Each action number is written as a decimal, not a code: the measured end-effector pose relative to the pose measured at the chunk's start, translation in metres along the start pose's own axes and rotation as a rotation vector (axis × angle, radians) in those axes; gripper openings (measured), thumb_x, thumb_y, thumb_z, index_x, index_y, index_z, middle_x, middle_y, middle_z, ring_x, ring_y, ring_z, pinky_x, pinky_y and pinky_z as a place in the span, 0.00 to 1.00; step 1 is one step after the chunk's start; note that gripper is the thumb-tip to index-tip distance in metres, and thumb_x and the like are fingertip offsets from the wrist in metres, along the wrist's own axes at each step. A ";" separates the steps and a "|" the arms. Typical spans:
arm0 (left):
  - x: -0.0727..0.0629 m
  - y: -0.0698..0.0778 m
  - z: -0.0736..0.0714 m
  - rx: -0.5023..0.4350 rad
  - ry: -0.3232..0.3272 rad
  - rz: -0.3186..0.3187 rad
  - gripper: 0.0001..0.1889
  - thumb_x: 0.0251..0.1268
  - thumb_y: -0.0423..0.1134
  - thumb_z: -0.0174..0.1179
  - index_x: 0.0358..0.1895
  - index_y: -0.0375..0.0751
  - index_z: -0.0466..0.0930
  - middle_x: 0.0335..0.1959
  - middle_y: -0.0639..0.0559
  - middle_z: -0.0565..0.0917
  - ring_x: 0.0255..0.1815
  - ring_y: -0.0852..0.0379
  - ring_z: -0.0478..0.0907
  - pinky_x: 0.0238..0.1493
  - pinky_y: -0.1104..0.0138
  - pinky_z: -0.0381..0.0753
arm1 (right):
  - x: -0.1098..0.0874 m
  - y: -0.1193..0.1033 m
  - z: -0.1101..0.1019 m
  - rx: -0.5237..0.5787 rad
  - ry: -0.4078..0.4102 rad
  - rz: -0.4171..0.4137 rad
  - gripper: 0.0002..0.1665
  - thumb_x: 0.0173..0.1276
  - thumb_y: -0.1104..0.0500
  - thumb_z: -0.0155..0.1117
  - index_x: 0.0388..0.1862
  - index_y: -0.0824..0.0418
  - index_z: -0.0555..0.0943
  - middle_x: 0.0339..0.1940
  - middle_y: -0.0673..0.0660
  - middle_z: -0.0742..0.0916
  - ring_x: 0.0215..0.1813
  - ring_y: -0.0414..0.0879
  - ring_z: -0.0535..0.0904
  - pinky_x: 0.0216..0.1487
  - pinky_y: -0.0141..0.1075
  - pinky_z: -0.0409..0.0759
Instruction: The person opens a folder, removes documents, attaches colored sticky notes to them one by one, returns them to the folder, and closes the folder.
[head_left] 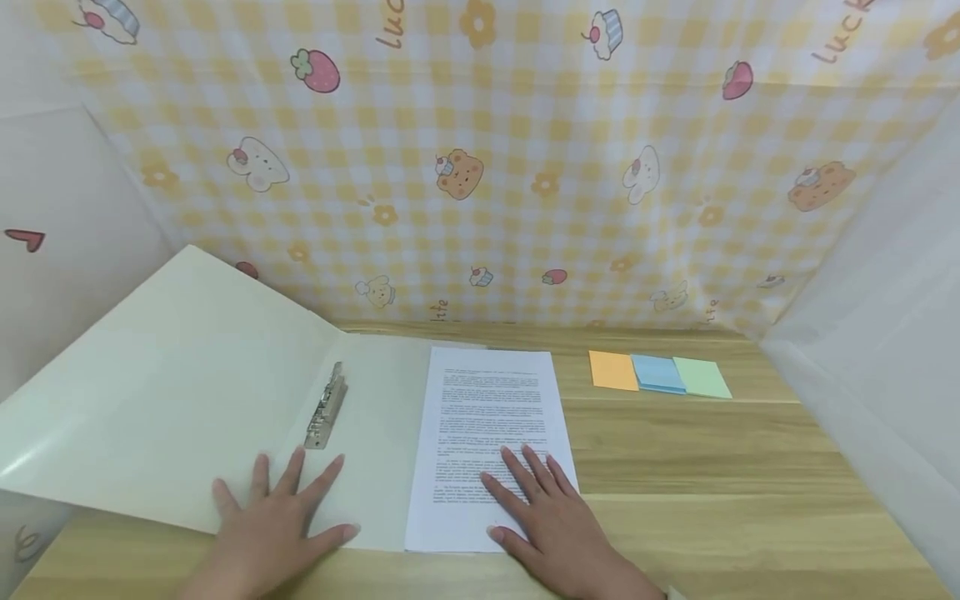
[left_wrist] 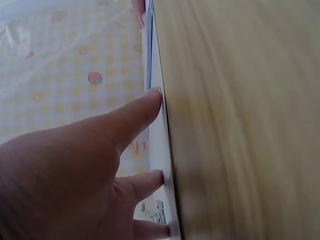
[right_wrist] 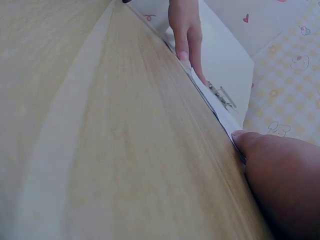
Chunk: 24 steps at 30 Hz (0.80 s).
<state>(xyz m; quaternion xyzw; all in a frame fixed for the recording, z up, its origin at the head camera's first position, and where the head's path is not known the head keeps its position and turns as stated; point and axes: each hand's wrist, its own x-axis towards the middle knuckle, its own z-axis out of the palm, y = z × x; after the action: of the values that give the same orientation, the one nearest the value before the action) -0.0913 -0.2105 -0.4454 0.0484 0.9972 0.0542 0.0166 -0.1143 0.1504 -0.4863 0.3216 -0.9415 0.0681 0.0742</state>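
Note:
A white ring binder (head_left: 378, 417) lies opened out on the wooden table, its left cover (head_left: 172, 367) tilted up against the side and back walls. Its metal ring clip (head_left: 326, 408) sits near the fold. Printed sheets of paper (head_left: 487, 433) rest on the binder's right side. With fingers spread, my left hand (head_left: 270, 525) touches the binder just below the clip; in the left wrist view its thumb (left_wrist: 142, 112) meets the binder's surface by the front edge. My right hand (head_left: 555, 525) rests flat on the lower right part of the sheets, fingers straight.
Orange (head_left: 613, 371), blue (head_left: 659, 374) and green sticky notes (head_left: 702, 377) lie in a row at the table's back right. A yellow checked cloth (head_left: 510, 233) with cartoon prints hangs behind the table (head_left: 690, 475). White sheeting (head_left: 877, 292) stands at the right side.

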 end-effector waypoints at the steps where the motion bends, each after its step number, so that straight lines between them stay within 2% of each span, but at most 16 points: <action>1: 0.001 -0.004 -0.001 -0.003 0.001 -0.001 0.48 0.53 0.82 0.53 0.74 0.60 0.68 0.74 0.27 0.67 0.72 0.10 0.52 0.54 0.12 0.41 | 0.000 0.000 0.000 -0.005 0.006 -0.001 0.34 0.79 0.32 0.40 0.81 0.35 0.59 0.84 0.53 0.61 0.84 0.57 0.56 0.80 0.34 0.15; 8: 0.006 -0.028 -0.005 -0.004 -0.015 -0.015 0.47 0.56 0.80 0.53 0.76 0.58 0.66 0.74 0.24 0.64 0.71 0.09 0.50 0.53 0.12 0.39 | -0.001 0.000 -0.001 -0.011 0.001 0.002 0.34 0.79 0.32 0.40 0.81 0.35 0.58 0.84 0.53 0.61 0.84 0.57 0.55 0.80 0.34 0.14; 24: 0.020 -0.072 -0.013 -0.031 -0.092 -0.044 0.46 0.63 0.77 0.50 0.78 0.53 0.61 0.74 0.18 0.57 0.70 0.06 0.43 0.53 0.12 0.30 | 0.002 0.000 -0.005 0.017 0.003 -0.004 0.35 0.79 0.32 0.41 0.81 0.37 0.60 0.84 0.53 0.62 0.84 0.57 0.56 0.81 0.34 0.17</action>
<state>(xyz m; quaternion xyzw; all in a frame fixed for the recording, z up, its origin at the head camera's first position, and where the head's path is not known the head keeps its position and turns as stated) -0.1187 -0.2812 -0.4414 0.0287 0.9952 0.0669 0.0646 -0.1151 0.1501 -0.4815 0.3241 -0.9401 0.0766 0.0729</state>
